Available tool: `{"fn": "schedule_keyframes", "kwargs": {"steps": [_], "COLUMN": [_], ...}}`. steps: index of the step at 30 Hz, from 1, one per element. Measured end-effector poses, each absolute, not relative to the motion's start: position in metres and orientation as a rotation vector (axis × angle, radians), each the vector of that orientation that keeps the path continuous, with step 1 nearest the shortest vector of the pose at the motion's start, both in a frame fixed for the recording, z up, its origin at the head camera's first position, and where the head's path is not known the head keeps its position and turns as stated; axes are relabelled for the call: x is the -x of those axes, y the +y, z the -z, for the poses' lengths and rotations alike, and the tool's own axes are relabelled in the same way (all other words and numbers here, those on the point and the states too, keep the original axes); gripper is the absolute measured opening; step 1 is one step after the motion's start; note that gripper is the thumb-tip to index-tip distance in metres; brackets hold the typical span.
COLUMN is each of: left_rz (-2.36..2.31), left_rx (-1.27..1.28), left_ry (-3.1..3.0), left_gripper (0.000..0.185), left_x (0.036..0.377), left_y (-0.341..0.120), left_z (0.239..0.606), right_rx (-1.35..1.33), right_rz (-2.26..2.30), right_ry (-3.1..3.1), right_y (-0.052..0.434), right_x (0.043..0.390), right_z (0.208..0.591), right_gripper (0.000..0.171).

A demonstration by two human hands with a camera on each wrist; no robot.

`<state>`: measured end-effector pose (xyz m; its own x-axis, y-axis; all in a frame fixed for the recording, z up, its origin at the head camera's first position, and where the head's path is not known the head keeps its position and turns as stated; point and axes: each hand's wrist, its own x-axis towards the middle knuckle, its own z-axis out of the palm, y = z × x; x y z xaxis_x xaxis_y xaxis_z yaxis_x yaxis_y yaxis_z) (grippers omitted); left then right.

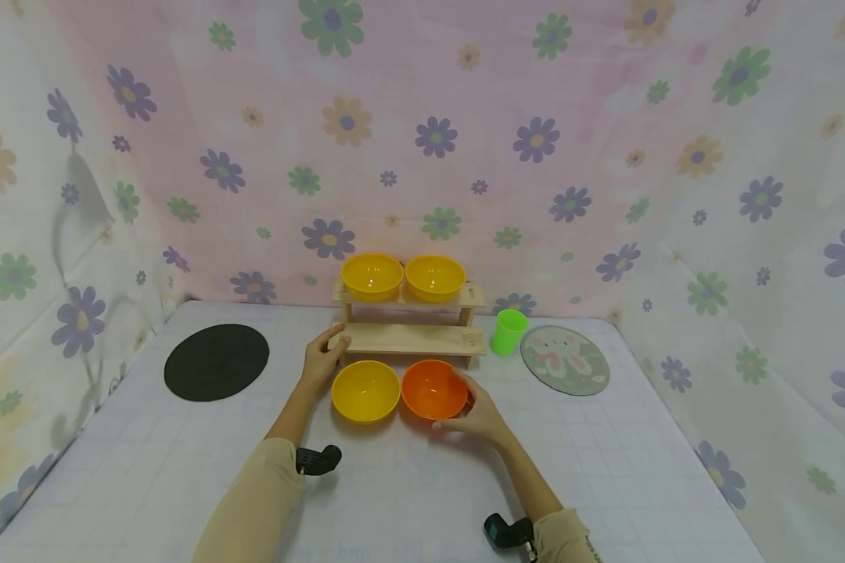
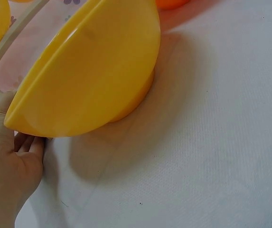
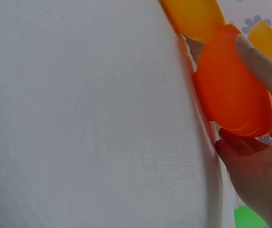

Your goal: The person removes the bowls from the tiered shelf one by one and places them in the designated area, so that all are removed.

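Observation:
In the head view my left hand (image 1: 321, 358) is at the left end of a two-tier wooden rack (image 1: 408, 338), gripping its lower board. A yellow bowl (image 1: 366, 392) stands on the table just right of that hand; in the left wrist view the yellow bowl (image 2: 88, 71) hides part of the fingers. My right hand (image 1: 480, 414) holds an orange bowl (image 1: 433, 389) from its right side. The right wrist view has the thumb (image 3: 257, 59) along the orange bowl (image 3: 233, 83), other fingers curved at its far side. The two bowls sit side by side before the rack.
Two more yellow bowls (image 1: 372, 277) sit on the rack's upper tier. Right of the rack stands a green cup (image 1: 510, 331), beside a round grey mat (image 1: 566, 360) with a rabbit picture. A black round mat (image 1: 217, 363) lies at the left. Flowered cloth walls surround the table.

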<state>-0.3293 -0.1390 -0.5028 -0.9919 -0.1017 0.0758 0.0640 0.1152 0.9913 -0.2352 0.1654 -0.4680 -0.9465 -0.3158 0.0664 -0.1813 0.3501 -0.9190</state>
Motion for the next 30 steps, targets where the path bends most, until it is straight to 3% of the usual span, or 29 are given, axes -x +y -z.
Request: {"fn": "schedule_keyframes", "kwargs": {"steps": [15, 21, 30], "left_rz": [2.053, 1.976, 1.984], "left_rx": [0.013, 0.005, -0.022], "left_ry": [-2.243, -2.248, -2.254], "left_gripper": [0.046, 0.046, 0.047], "left_x": [0.312, 0.328, 0.33], "left_y": [-0.136, -0.139, -0.14], "left_z": [0.475, 0.5, 0.503], "right_rx": [0.52, 0.491, 0.498], "right_rz": [1.646, 1.681, 1.788], "right_ry": [2.492, 2.384, 2.424], "right_y": [0.175, 0.181, 0.183], "right_x": [0.25, 0.253, 0.274], "right_z": [0.488, 0.45, 0.416], "right_gripper": [0.088, 0.089, 0.084]}}
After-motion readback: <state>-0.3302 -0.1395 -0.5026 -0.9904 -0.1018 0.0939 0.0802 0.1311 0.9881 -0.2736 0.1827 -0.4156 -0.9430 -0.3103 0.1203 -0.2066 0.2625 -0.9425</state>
